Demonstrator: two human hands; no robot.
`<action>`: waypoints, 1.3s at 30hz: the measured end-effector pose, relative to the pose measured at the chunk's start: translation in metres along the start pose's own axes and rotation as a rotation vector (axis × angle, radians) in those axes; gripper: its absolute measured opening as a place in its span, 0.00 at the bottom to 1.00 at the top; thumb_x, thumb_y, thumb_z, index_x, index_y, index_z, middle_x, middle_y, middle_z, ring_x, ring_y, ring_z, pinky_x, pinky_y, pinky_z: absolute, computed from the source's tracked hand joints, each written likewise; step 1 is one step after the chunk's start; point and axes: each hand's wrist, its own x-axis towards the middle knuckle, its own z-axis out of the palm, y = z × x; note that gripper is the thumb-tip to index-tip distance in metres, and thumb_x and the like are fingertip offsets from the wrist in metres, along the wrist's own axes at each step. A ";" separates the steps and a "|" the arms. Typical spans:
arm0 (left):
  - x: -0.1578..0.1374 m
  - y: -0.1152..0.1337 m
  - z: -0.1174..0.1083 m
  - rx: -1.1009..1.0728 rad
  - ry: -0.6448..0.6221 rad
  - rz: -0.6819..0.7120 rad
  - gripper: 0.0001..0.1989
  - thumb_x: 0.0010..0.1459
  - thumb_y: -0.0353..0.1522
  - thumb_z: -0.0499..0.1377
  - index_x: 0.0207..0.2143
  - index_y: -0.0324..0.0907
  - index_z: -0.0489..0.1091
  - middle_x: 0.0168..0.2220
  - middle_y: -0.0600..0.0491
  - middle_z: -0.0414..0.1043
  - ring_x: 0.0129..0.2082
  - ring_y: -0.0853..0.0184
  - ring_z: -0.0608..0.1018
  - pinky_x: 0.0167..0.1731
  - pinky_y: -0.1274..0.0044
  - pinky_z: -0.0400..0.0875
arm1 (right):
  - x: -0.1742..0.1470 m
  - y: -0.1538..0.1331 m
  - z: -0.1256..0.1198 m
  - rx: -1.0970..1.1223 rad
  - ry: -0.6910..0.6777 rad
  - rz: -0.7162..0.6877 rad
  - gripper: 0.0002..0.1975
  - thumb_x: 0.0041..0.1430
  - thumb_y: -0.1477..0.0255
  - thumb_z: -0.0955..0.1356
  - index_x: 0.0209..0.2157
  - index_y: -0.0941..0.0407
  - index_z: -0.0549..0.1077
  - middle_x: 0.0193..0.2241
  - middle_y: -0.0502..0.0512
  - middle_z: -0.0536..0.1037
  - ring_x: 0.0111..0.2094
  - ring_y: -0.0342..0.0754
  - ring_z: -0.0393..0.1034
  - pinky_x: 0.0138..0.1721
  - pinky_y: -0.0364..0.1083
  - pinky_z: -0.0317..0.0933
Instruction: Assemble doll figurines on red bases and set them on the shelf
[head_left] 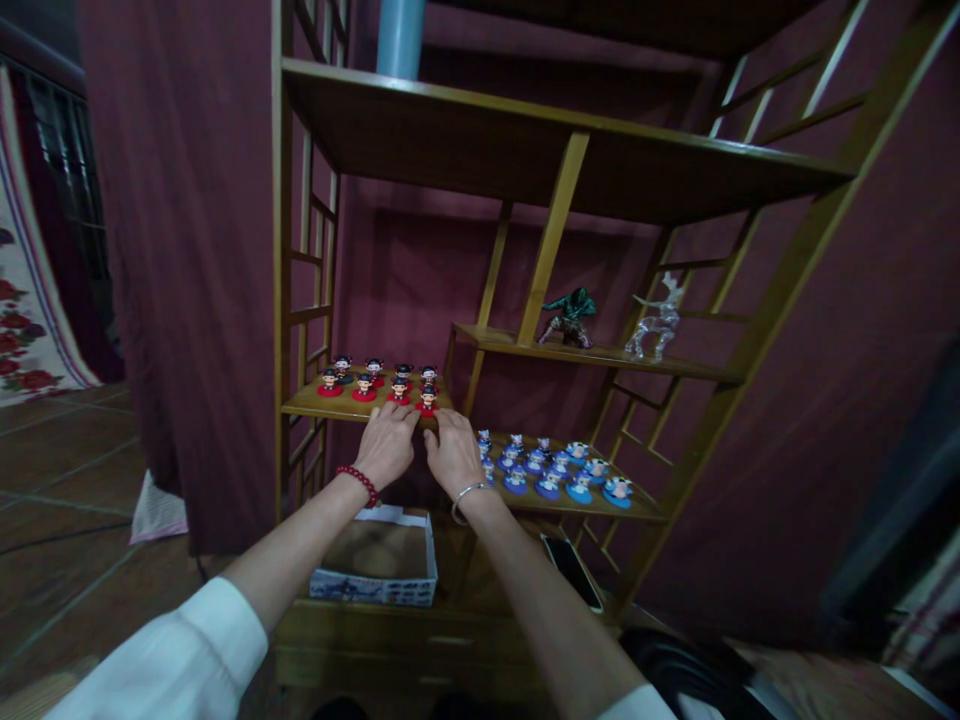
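Note:
On the left shelf [337,402] stand two rows of small dark-haired figurines on round bases, the front ones red. The front-right figurine [427,400] is upright between my two hands, close to the shelf's front edge. My left hand [388,445], with a red bead bracelet [360,482] at the wrist, has its bent fingers at the left side of that figurine's base. From the right, my right hand [456,455] curls its fingers against the same base; a silver bangle [466,497] circles that wrist. The fingertips are partly hidden.
Several blue-and-white figurines [549,484] fill the lower right shelf. Above them stand a dark green crouching figure [571,318] and a clear deer ornament [658,325]. Below are an open box [375,588] and a phone [572,572]. A blue cylinder [400,40] stands on the top shelf.

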 end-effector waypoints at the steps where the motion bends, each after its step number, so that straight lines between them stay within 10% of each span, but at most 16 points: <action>1: 0.000 0.000 0.000 -0.006 0.003 -0.010 0.21 0.51 0.24 0.46 0.48 0.38 0.63 0.48 0.48 0.66 0.45 0.62 0.62 0.42 0.69 0.57 | -0.001 0.000 0.000 -0.022 -0.012 -0.021 0.17 0.53 0.76 0.60 0.45 0.67 0.67 0.44 0.65 0.70 0.49 0.51 0.60 0.53 0.47 0.51; 39: 0.016 0.008 0.003 -0.028 -0.095 -0.055 0.22 0.51 0.25 0.46 0.49 0.42 0.63 0.51 0.50 0.64 0.47 0.60 0.61 0.42 0.68 0.58 | 0.011 -0.008 -0.004 -0.183 -0.305 0.054 0.24 0.54 0.78 0.55 0.53 0.71 0.57 0.53 0.69 0.60 0.58 0.53 0.45 0.53 0.49 0.47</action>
